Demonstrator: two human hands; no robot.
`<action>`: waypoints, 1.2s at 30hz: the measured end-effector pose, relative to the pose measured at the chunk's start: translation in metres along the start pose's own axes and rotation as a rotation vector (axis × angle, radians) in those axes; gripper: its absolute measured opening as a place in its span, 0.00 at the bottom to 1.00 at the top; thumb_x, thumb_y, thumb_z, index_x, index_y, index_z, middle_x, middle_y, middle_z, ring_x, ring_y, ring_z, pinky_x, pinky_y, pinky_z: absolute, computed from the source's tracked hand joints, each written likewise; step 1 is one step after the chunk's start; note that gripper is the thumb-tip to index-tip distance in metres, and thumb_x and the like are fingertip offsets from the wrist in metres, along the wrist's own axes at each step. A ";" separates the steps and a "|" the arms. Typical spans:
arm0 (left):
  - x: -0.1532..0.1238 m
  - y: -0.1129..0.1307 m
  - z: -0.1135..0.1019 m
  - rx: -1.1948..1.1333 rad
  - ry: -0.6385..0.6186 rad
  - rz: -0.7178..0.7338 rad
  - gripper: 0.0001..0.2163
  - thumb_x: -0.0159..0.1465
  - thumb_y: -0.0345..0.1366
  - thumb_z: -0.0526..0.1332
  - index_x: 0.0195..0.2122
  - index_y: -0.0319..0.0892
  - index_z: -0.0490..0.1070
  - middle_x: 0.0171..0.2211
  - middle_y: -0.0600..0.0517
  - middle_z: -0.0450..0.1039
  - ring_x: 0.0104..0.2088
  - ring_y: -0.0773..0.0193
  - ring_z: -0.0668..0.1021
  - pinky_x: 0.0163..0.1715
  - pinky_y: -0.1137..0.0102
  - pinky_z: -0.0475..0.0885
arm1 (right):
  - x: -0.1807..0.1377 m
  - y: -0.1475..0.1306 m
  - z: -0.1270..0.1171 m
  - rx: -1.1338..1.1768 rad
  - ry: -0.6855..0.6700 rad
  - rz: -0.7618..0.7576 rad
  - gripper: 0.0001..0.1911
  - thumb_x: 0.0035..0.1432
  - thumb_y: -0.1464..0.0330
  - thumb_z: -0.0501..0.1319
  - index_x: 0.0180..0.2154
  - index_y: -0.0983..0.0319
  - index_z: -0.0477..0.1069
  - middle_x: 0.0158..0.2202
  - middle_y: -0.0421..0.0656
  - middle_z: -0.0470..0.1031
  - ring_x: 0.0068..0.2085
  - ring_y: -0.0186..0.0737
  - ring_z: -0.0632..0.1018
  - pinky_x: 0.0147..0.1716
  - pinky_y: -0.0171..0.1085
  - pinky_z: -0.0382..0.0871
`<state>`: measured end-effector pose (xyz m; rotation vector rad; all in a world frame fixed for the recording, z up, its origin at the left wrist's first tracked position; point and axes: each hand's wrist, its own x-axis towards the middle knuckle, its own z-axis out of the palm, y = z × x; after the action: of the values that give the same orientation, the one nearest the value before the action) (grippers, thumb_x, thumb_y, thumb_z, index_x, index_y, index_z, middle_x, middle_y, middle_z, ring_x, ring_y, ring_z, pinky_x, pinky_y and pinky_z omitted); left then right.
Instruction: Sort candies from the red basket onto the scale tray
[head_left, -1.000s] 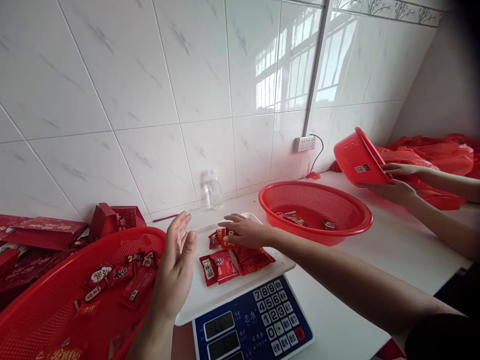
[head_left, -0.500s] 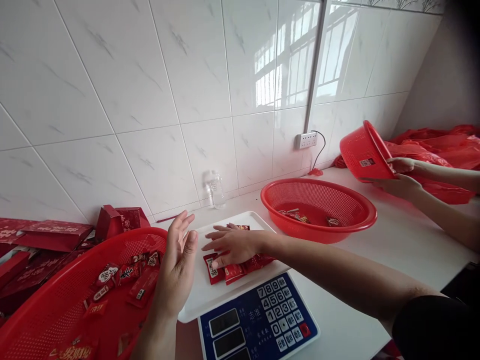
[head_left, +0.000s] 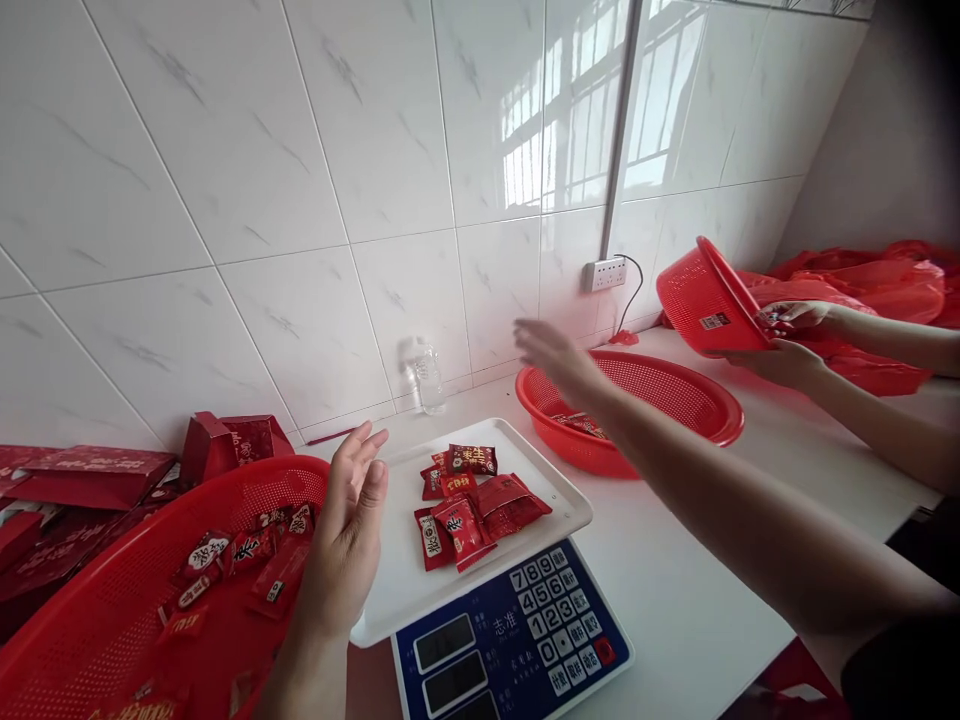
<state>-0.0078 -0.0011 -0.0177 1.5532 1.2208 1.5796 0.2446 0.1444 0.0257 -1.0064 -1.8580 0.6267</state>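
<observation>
Our left hand [head_left: 352, 525], empty and spread, stands beside the white tray [head_left: 397, 590]; our right hand [head_left: 555, 358], blurred but seemingly open and empty, hangs well apart, by the right basket [head_left: 667, 382]. Red packets [head_left: 514, 505] lie on the tray. We'd handle them best with light fingertips, leaning no palm there. One packet seems to read 枣; near it, the scale panel [head_left: 510, 650] shows 志准, digits and 计数.
</observation>
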 end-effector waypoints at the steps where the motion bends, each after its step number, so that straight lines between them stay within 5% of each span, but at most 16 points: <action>1: 0.000 0.000 0.000 0.018 -0.002 0.005 0.20 0.67 0.50 0.52 0.58 0.52 0.58 0.61 0.48 0.61 0.63 0.58 0.60 0.61 0.58 0.56 | 0.001 -0.001 -0.010 0.003 0.096 0.011 0.26 0.68 0.57 0.40 0.62 0.59 0.55 0.62 0.51 0.61 0.61 0.46 0.63 0.56 0.51 0.61; 4: -0.001 0.001 0.001 0.165 -0.137 -0.036 0.15 0.65 0.49 0.55 0.49 0.49 0.67 0.54 0.46 0.69 0.58 0.55 0.68 0.57 0.60 0.63 | -0.019 -0.003 -0.014 -0.021 0.176 0.026 0.23 0.64 0.56 0.49 0.54 0.61 0.65 0.51 0.50 0.72 0.51 0.44 0.73 0.51 0.48 0.67; 7: -0.004 -0.002 0.003 0.409 -0.412 -0.099 0.10 0.64 0.46 0.57 0.41 0.49 0.71 0.45 0.48 0.74 0.49 0.53 0.74 0.48 0.61 0.69 | -0.060 0.002 0.013 -0.172 -0.165 -0.034 0.17 0.60 0.58 0.57 0.46 0.59 0.73 0.45 0.48 0.76 0.46 0.45 0.76 0.48 0.49 0.69; 10: -0.007 -0.009 0.005 0.583 -0.537 -0.049 0.07 0.62 0.40 0.57 0.40 0.50 0.72 0.42 0.50 0.74 0.44 0.54 0.75 0.42 0.63 0.70 | -0.096 0.011 0.041 -0.255 -0.402 -0.174 0.18 0.59 0.62 0.60 0.50 0.58 0.72 0.54 0.50 0.71 0.55 0.48 0.70 0.55 0.50 0.64; 20: -0.007 -0.019 0.005 0.636 -0.541 0.029 0.13 0.60 0.33 0.57 0.46 0.50 0.71 0.46 0.49 0.75 0.48 0.53 0.75 0.46 0.63 0.69 | -0.111 0.014 0.045 -0.226 -0.514 -0.135 0.19 0.59 0.64 0.60 0.53 0.58 0.71 0.58 0.48 0.68 0.59 0.46 0.67 0.58 0.48 0.60; 36: -0.003 -0.028 0.006 0.680 -0.589 -0.013 0.20 0.63 0.36 0.55 0.58 0.50 0.65 0.59 0.49 0.65 0.60 0.55 0.66 0.59 0.58 0.60 | -0.106 0.015 0.056 -0.268 -0.527 -0.171 0.20 0.57 0.71 0.60 0.52 0.61 0.72 0.58 0.50 0.68 0.59 0.45 0.67 0.59 0.46 0.60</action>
<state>-0.0065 0.0083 -0.0448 2.2004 1.4655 0.6010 0.2281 0.0623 -0.0623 -0.8893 -2.5157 0.5867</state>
